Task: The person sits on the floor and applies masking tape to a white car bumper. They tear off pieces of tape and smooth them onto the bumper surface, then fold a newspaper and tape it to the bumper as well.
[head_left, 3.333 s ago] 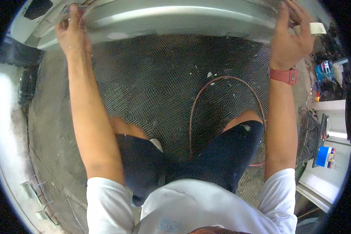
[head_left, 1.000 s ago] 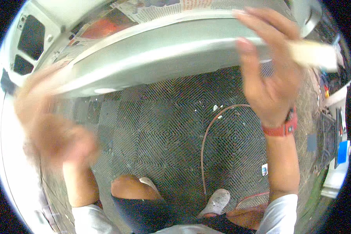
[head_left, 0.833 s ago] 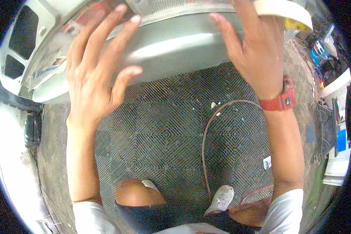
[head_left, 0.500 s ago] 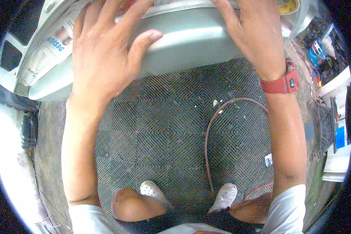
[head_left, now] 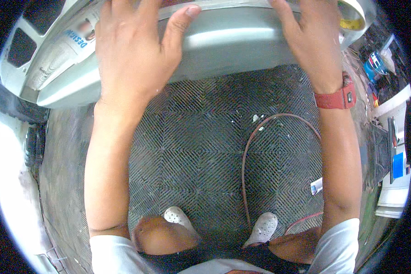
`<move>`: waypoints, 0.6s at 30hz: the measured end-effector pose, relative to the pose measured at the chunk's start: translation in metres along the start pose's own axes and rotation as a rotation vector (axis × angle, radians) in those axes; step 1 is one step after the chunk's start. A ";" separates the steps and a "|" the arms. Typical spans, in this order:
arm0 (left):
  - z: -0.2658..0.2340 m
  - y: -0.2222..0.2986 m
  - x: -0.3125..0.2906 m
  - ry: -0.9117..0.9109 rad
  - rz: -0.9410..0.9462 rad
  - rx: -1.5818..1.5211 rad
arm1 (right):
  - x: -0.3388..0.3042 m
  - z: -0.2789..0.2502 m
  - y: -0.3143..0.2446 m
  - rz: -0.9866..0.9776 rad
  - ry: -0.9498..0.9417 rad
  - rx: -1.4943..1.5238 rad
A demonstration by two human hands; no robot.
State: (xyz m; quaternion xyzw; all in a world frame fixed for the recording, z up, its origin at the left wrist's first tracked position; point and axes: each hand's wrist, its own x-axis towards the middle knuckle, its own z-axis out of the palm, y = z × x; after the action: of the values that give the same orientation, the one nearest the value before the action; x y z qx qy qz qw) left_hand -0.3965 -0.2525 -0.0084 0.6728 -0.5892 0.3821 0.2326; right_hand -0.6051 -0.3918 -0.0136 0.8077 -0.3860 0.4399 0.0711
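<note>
A smooth pale grey-green car body panel curves across the top of the view. My left hand lies over its left part, palm down, thumb stretched out to the right and fingers reaching to the upper edge. Toward the panel's right end, my right hand reaches over it with the thumb apart. The fingertips of both hands are cut off by the top of the picture. Left of my left hand, printed newspaper covers a recess of the body. A yellow roll, probably tape, sits beside my right hand. Neither hand visibly grips anything.
A reddish-brown hose loops over the ribbed dark floor mat. A small white-and-blue packet lies by my right forearm. At the right stand a blue bucket and a dark crate. White bodywork borders the left.
My left hand has slid a little to the right along the panel's upper edge. My right hand has shifted slightly with the view. More of the yellow roll shows now.
</note>
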 end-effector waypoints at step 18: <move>0.007 -0.089 -0.041 0.756 -0.289 -0.170 | -0.011 -0.006 -0.012 -0.039 0.088 -0.084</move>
State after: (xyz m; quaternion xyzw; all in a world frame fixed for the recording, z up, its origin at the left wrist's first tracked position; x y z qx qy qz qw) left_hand -0.3087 -0.2149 -0.0328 0.5393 -0.3910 0.5156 0.5388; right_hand -0.6043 -0.3751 -0.0159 0.7914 -0.3849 0.4568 0.1301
